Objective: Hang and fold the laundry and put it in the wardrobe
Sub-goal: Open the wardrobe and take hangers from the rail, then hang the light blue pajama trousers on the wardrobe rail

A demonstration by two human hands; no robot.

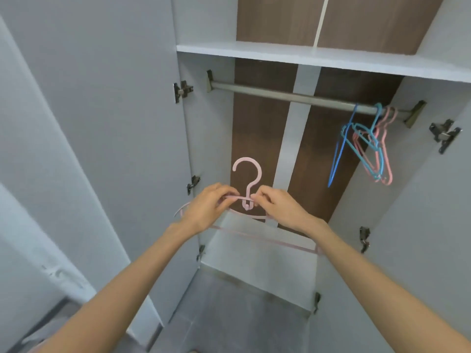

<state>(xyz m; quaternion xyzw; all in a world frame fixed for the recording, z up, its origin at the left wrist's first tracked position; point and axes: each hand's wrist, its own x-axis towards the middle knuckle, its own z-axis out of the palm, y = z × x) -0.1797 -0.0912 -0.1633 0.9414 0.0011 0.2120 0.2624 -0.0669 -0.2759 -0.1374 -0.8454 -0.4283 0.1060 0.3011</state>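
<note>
Standing before the open wardrobe (211, 138), with one pink hanger (259, 173) held out in front of it, low and well below the rail (280, 95). Gripped at the neck by both hands just under the hook: left hand (206, 207) pinching the top bar on one side, right hand (277, 207) pinching it on the other. Held so, most likely, to keep the frame level and the hook upright and free, ready to take a garment or to go up on the rail. Nothing draped on it yet. Well apart, bunched at the rail's right end, the spare hangers (374, 149), probably kept there to leave the rest of the rail free: about one dark blue, two teal and two or three pink, too overlapped to count surely. One shelf (305, 58) above the rail. Two doors (114, 123) wide open, three hinges (183, 90) showing on each side.
</note>
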